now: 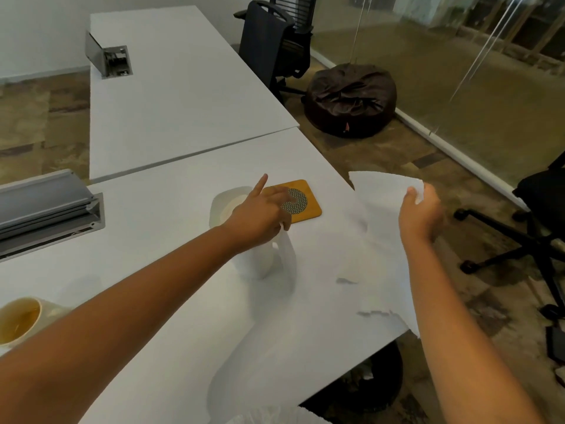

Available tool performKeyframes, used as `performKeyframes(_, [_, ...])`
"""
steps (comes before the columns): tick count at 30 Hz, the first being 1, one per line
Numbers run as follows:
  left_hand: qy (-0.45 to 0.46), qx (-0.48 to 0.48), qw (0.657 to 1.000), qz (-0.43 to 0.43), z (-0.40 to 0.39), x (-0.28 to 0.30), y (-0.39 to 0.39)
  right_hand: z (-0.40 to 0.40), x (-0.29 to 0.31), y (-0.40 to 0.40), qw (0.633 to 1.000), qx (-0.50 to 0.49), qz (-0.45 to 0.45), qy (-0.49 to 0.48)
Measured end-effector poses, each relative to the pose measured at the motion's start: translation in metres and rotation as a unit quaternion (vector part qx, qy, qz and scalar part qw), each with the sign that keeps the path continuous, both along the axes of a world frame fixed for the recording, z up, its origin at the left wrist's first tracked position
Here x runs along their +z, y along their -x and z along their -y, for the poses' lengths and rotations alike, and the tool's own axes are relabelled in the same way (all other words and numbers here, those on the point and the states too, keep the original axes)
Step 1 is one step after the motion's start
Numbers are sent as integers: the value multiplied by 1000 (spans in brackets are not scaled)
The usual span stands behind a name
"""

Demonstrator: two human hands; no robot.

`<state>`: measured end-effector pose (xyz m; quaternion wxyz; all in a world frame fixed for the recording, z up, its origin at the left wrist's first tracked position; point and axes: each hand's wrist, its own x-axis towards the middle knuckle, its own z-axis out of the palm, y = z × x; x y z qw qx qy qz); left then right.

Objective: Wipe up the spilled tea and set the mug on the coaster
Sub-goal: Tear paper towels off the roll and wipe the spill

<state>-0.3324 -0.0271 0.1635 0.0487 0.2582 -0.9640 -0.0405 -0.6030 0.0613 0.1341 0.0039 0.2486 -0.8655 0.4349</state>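
A cream mug (21, 319) with amber tea in it stands at the table's near left, partly behind my left forearm. The orange square coaster (308, 206) with a round mesh centre lies mid-table, bare. Just left of it stands a white paper towel roll (224, 206). My left hand (260, 214) presses on the roll's top, index finger raised. My right hand (420, 209) pinches a corner of a paper towel sheet (382, 194) held up past the table's right edge. A long strip of towel (244, 362) trails over the table toward me. I cannot make out any spilled tea on the white surface.
The white table (153, 240) has a grey cable tray (46, 206) open at its left. A second white table (171, 96) adjoins behind. Right of the edge are a black office chair (538, 215), a dark beanbag (351, 99), another chair (275, 41) and a glass wall.
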Motion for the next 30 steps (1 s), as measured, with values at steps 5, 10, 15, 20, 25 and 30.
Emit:
performKeyframes(5, [9, -25, 999, 28, -12, -2, -16, 23, -5, -47, 987, 149, -51, -21])
performKeyframes(10, [16, -61, 995, 80, -23, -7, -27, 33, -14, -86, 945, 275, -101, -142])
performKeyframes(15, [48, -111, 990, 78, -36, -17, -42, 38, -22, -117, 920, 307, -79, -230])
performKeyframes(20, [75, -128, 986, 79, -41, -18, -50, 52, -15, -137, 914, 338, -10, -223])
performKeyframes(25, [81, -100, 985, 113, -31, -17, -54, 83, -5, -165, 877, 393, 73, -268])
performKeyframes(30, [162, -106, 978, 83, -28, -14, -73, 95, -2, -171, 850, 401, 31, -341])
